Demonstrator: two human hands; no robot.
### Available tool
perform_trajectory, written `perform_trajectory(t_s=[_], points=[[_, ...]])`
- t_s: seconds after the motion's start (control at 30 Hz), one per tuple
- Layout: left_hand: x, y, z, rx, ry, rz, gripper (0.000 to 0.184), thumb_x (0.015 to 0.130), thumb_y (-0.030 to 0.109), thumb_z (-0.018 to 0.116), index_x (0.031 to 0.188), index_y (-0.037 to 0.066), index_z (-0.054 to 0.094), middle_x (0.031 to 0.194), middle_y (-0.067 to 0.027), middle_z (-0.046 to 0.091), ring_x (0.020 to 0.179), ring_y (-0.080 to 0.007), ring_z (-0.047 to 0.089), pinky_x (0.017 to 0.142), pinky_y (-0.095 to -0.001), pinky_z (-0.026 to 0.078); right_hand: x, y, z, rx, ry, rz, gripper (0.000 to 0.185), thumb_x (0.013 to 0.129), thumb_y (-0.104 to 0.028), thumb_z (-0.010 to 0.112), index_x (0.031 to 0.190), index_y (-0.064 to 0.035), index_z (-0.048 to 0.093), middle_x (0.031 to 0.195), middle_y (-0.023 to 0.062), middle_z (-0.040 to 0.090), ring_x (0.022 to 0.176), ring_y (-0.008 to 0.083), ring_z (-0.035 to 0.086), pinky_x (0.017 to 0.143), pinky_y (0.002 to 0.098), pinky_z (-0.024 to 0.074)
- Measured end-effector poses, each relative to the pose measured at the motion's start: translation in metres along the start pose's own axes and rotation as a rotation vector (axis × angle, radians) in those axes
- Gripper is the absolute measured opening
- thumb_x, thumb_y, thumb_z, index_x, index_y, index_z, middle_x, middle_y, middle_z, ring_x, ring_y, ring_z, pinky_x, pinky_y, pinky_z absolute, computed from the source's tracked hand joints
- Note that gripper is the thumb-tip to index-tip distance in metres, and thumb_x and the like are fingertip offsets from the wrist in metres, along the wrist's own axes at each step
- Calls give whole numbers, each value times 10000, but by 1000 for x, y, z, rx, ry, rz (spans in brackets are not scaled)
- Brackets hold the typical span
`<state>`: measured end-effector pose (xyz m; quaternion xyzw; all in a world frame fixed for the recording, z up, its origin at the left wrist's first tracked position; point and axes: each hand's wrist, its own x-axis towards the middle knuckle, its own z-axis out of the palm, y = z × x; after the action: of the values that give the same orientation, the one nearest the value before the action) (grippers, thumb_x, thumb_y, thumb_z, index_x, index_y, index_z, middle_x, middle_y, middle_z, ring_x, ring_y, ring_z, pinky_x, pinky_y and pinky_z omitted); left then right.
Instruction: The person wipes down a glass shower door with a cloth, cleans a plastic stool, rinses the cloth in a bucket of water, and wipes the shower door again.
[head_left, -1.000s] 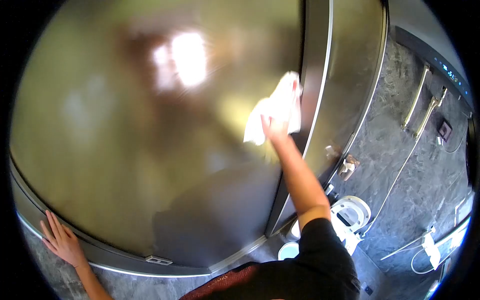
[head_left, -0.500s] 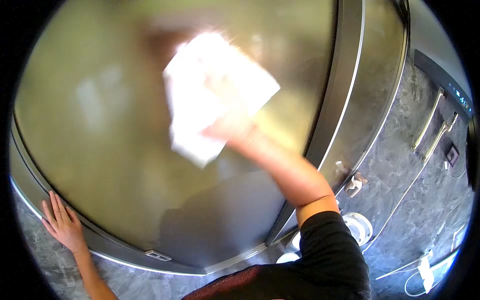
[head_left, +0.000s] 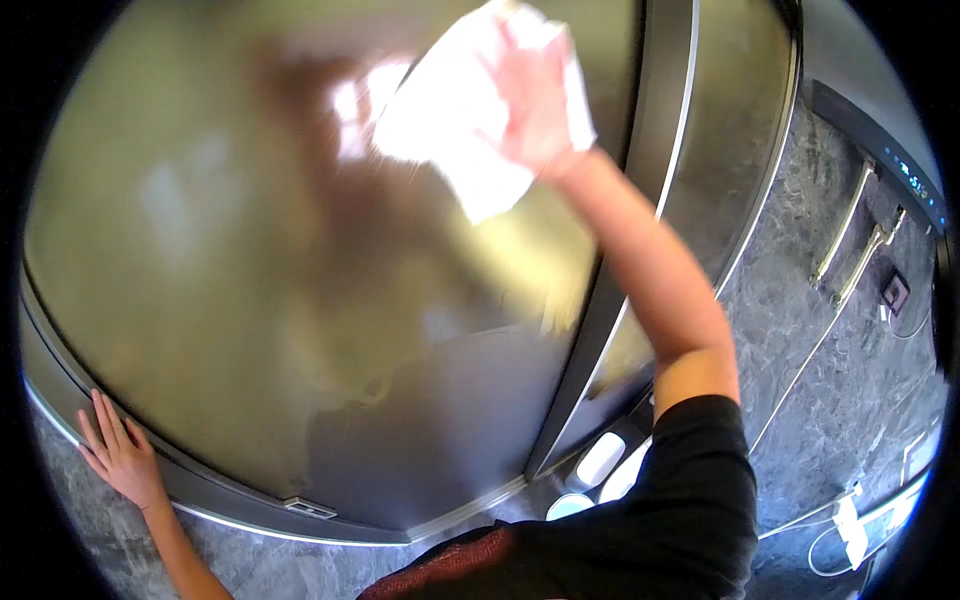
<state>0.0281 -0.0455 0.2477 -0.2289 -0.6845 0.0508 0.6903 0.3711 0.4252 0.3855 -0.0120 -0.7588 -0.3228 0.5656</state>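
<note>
My right hand (head_left: 535,105) presses a white cloth (head_left: 455,115) against the upper right part of a large, glossy panel (head_left: 220,300). The cloth spreads out to the left of the hand and below it, its edges blurred. Reflections of a bright window and a dark shape show on the panel beside the cloth. At the lower left, my left hand (head_left: 125,462) lies with its fingers spread on the panel's dark frame (head_left: 215,487), holding nothing.
A dark vertical frame post (head_left: 600,300) stands right of the panel. Beyond it are a grey marbled wall (head_left: 830,390), metal rails (head_left: 845,220), a lit display strip (head_left: 905,170) and a white hose. White fixtures (head_left: 600,460) sit low behind my right arm.
My right hand and the cloth have swept from the post leftward across the panel, then up and back to the right. My left hand remains on the frame; the view has shifted slightly.
</note>
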Motion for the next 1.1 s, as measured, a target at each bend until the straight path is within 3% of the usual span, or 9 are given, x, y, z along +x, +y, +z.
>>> perform_trajectory(t_s=[0.07,0.27,0.63,0.7,0.77,0.8,0.9,0.97,1.1], points=[[-2,-3,1,40,-58,-9,410,880,233,445,1289,222,428,1367,161,334,1269,-113,321,1048,-328,191,23,41,-25,-43,87,61,521,839,-298,470,1249,14,394,1269,250,383,1177,394,345,1014,440,233],[-7,-2,5,157,-143,-38,376,887,291,444,1262,262,462,1339,205,357,1229,-86,371,1025,-302,210,-35,63,-11,-160,95,514,645,786,-396,541,1287,-32,360,1335,202,327,1218,369,308,1008,451,217],[-10,-5,14,201,-106,-4,366,856,343,490,1218,293,505,1300,210,409,1193,-96,411,1019,-321,210,-372,-148,39,111,160,926,876,774,-493,479,1352,61,125,1417,214,135,1324,318,119,1077,377,117],[-6,-1,6,259,-208,-24,364,857,355,487,1215,288,510,1306,204,405,1200,-98,400,1021,-328,198,-345,-173,53,-159,210,929,677,817,-443,460,1302,-1,296,1281,170,397,1169,293,419,967,389,354],[-2,3,0,327,-264,-21,366,854,362,485,1211,285,513,1306,204,405,1200,-98,395,1018,-331,193,-338,-199,73,1479,1160,1611,76,860,-167,447,924,-136,473,713,43,457,518,152,453,428,211,411],[5,12,-11,403,-323,-24,361,852,362,484,1203,286,521,1299,204,414,1196,-97,399,1014,-329,192,-336,-220,82,1661,987,1622,157,841,-269,459,918,-134,484,725,35,474,591,162,477,516,268,430],[-1,3,2,305,-206,-5,351,851,361,484,1189,283,533,1289,205,424,1190,-96,404,1014,-325,192,-317,-287,115,2140,765,1510,447,801,-551,467,926,-123,497,775,25,508,743,169,506,702,367,448],[-1,5,0,377,-219,-6,343,849,376,488,1177,293,542,1280,212,432,1181,-92,410,1011,-316,196,-236,-326,98,1089,-207,1052,480,715,-432,585,1063,-120,476,1009,96,478,886,240,504,748,412,416],[0,7,-5,373,-222,-12,343,847,393,493,1176,308,540,1274,219,433,1172,-86,417,1009,-310,199,-185,-370,77,336,-403,146,581,703,-389,582,1237,-238,411,1265,-1,421,1057,221,479,815,407,392]])
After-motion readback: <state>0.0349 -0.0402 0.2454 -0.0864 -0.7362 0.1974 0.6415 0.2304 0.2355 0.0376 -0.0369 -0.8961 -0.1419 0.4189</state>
